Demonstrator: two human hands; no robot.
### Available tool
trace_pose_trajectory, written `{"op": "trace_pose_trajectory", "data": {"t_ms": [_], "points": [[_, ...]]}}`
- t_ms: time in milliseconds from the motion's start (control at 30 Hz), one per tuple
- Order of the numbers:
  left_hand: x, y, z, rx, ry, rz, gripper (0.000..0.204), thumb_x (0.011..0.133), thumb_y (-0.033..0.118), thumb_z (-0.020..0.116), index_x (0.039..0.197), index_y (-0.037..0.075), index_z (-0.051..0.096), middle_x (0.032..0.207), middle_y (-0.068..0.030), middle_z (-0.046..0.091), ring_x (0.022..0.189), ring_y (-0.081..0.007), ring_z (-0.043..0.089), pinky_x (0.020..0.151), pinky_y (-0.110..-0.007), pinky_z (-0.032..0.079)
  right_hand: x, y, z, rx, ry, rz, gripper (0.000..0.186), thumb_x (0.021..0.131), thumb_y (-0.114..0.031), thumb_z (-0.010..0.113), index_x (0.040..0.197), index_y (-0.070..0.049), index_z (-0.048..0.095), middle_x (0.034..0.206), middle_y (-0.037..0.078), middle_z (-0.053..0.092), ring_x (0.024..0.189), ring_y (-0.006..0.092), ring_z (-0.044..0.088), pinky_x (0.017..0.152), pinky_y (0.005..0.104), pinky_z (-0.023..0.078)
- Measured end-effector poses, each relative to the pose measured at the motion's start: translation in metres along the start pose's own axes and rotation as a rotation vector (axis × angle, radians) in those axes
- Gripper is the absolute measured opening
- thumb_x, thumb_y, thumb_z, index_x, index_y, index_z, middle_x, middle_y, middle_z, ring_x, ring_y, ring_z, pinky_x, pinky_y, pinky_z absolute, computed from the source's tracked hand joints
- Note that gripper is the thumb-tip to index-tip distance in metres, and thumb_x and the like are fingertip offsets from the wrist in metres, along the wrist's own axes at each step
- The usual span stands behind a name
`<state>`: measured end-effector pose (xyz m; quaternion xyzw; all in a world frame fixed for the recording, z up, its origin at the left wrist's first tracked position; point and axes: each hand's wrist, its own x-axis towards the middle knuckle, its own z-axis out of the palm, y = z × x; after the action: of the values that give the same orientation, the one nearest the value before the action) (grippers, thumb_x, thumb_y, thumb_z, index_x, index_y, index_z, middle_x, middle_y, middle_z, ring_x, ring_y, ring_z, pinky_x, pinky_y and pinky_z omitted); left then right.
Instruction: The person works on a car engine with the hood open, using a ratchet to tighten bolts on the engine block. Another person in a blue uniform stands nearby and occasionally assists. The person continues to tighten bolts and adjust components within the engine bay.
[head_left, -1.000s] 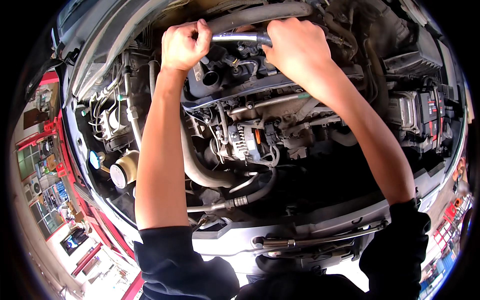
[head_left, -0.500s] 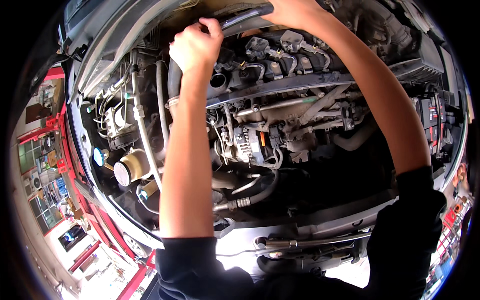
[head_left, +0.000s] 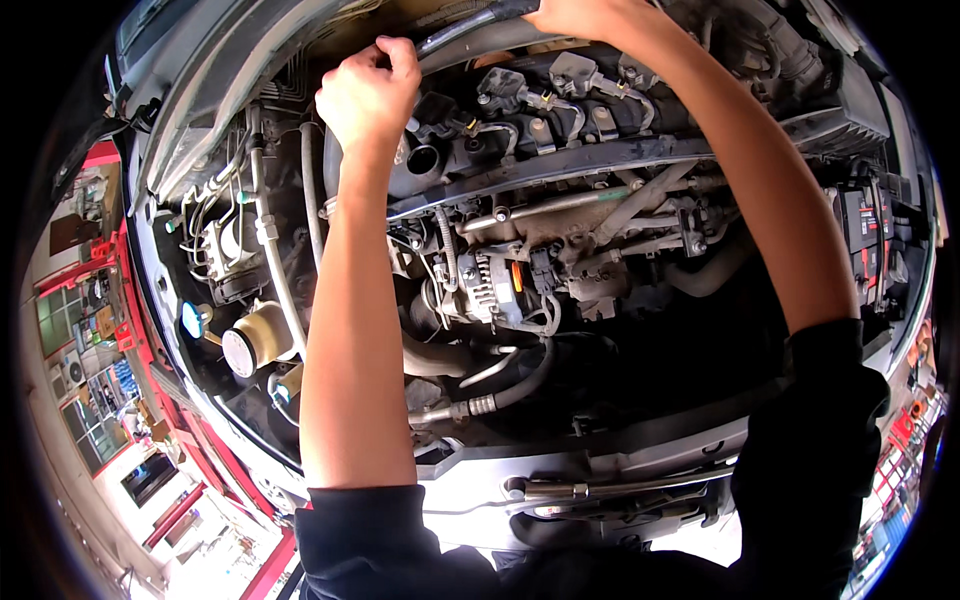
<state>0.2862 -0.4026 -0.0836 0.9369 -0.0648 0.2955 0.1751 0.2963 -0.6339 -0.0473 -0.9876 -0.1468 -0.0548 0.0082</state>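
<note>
Over the far side of an open engine bay, my left hand (head_left: 368,92) is closed in a fist, thumb uppermost. A dark, glossy rod-shaped piece (head_left: 468,32) runs from that fist up and right to my right hand (head_left: 590,16), which is at the picture's top edge with its fingers bent round the other end. Whether it is a tool handle or a stiff hose, I cannot tell. Below it is the engine top, with a row of black ignition coils (head_left: 503,88) and a round dark opening (head_left: 424,160) beside my left wrist.
A battery (head_left: 866,240) sits at the right, a pale fluid reservoir (head_left: 268,332) and metal pipe (head_left: 272,240) at the left. An alternator (head_left: 492,285) lies below the engine top. The front crossmember (head_left: 620,455) spans the near side. Red lift posts (head_left: 135,300) stand outside, left.
My left fist has moved a little left, and the rod-shaped piece between my hands shows more of its length. The whole view has also shifted slightly.
</note>
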Motion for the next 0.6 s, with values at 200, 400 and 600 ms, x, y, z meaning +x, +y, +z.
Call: {"op": "trace_pose_trajectory", "data": {"t_ms": [200,400,600], "points": [[0.001,-0.003,-0.001,-0.105,-0.032,0.084,0.036,0.081,0.031,0.055,0.057,0.006,0.065,0.05,-0.0146,0.058,0.05,-0.0364,0.06,0.053,-0.04,0.051,-0.02,-0.009,-0.006,0.076,-0.035,0.145,0.028,0.07,-0.023,0.061,0.08,0.001,0.071,0.082,0.023,0.068,0.08,0.035,0.068,0.074,0.0412,0.053],[0.001,-0.005,-0.002,-0.2,-0.058,0.114,0.034,0.081,0.03,0.058,0.058,0.005,0.064,0.051,-0.014,0.057,0.048,-0.0351,0.058,0.052,-0.038,0.05,-0.036,-0.018,-0.01,0.099,-0.046,0.246,0.027,0.07,-0.023,0.061,0.076,0.001,0.071,0.078,0.023,0.067,0.076,0.0355,0.068,0.073,0.0416,0.054],[0.002,-0.006,-0.005,-0.275,-0.101,0.168,0.031,0.08,0.025,0.059,0.058,0.005,0.064,0.051,-0.0125,0.057,0.046,-0.0332,0.057,0.05,-0.036,0.049,-0.048,-0.024,-0.002,0.112,0.051,0.287,0.026,0.071,-0.024,0.061,0.075,0.0,0.071,0.077,0.023,0.067,0.075,0.0354,0.068,0.072,0.0419,0.054]]}}
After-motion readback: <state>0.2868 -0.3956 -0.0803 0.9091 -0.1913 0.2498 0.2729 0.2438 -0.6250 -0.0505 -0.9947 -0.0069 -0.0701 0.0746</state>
